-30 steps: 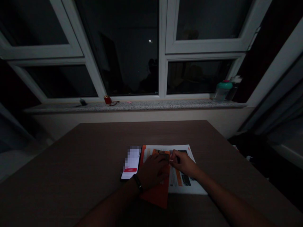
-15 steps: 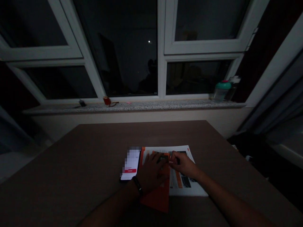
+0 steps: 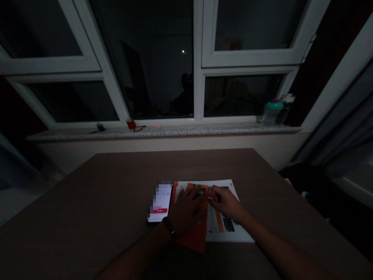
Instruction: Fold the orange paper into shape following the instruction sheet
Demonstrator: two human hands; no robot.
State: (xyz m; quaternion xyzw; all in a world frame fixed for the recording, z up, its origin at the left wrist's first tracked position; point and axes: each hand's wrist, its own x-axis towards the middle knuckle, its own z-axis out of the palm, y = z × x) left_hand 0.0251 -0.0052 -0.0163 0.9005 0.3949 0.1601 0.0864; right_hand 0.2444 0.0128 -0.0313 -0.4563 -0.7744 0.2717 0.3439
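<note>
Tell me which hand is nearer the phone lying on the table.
Left. The left hand rests on the orange sheet, just beside the phone. The right hand is farther away, past the orange sheet, above the printed white paper.

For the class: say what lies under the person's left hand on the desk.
The left hand rests on an orange sheet lying over a white printed sheet. What the palm covers cannot be seen.

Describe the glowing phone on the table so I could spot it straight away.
Find the big brown table. Near its front edge lies a white printed sheet partly under an orange sheet and the left hand. The smartphone lies just left of them, the only glowing thing, with a red button on its bright screen.
</note>
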